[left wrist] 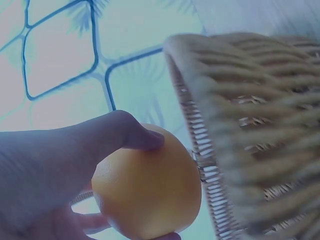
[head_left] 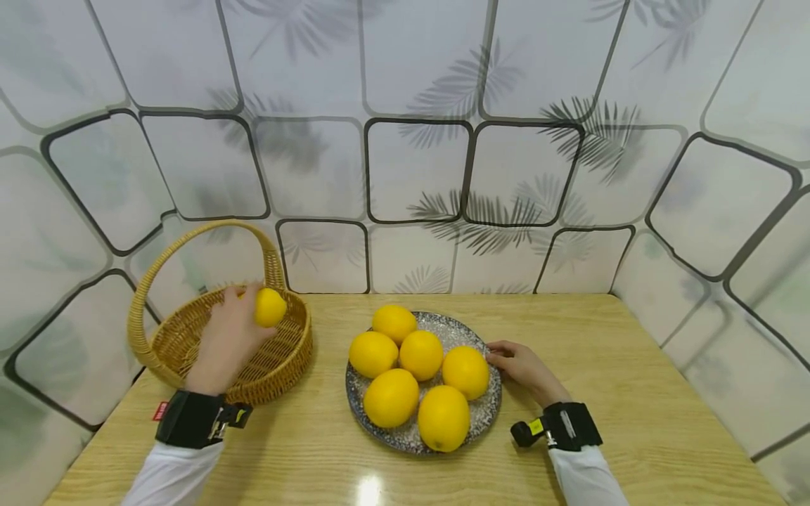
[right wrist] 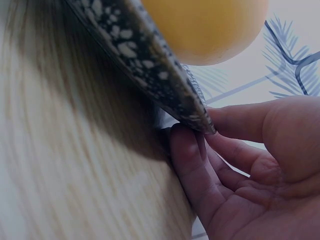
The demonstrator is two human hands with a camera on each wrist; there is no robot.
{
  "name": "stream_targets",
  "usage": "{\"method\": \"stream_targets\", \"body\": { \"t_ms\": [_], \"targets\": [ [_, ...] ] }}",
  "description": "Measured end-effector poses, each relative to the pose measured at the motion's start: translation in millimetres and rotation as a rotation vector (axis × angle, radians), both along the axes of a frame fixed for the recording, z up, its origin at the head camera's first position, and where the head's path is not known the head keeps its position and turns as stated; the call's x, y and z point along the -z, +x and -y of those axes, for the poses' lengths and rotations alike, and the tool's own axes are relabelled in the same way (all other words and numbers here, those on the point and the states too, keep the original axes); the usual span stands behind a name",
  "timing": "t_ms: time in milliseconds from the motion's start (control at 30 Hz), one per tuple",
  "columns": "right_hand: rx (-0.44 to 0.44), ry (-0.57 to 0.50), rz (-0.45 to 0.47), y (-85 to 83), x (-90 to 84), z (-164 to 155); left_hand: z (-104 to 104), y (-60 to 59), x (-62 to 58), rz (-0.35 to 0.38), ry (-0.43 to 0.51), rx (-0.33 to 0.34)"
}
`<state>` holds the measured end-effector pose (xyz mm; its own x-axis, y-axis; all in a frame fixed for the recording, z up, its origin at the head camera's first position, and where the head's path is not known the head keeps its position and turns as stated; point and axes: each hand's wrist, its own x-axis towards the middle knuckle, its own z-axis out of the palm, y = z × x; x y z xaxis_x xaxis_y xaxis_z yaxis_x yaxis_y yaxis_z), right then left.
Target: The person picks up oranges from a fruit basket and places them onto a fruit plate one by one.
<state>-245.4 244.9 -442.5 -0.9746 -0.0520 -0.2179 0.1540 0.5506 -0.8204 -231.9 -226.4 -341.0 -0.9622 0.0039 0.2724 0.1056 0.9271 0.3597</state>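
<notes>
In the head view my left hand (head_left: 230,334) grips a round yellow citrus fruit (head_left: 270,308) above the wicker basket (head_left: 302,362) at the left. The left wrist view shows the thumb laid over the fruit (left wrist: 150,187), with fingers around its far side and the basket's woven wall (left wrist: 260,130) alongside. Several more yellow fruits (head_left: 391,398) sit on a black-and-white speckled plate (head_left: 487,414) in the middle of the table. At the plate's right edge, my right hand (head_left: 522,365) pinches the rim (right wrist: 172,92) between thumb and fingers.
A tall arched handle (head_left: 148,281) rises over the basket. The light wood table (head_left: 569,323) meets patterned walls (head_left: 418,169) at the back and sides. A small red tag (head_left: 160,411) lies near the basket's front left.
</notes>
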Motion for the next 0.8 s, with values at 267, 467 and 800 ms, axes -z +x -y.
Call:
{"method": "stream_targets", "body": {
  "t_ms": [267, 467, 800],
  "targets": [
    [-0.015, 0.017, -0.009, 0.4, -3.6, 0, -14, -1.1, -5.7, 0.013, 0.015, 0.025],
    [-0.013, 0.023, -0.008, -1.1, -4.9, 0, -28, -6.2, -7.6, 0.019, 0.032, 0.05],
    [-0.011, 0.01, 0.005, 2.1, -3.3, 0, -70, -21.0, -13.1, 0.018, 0.022, 0.133]
  ]
}}
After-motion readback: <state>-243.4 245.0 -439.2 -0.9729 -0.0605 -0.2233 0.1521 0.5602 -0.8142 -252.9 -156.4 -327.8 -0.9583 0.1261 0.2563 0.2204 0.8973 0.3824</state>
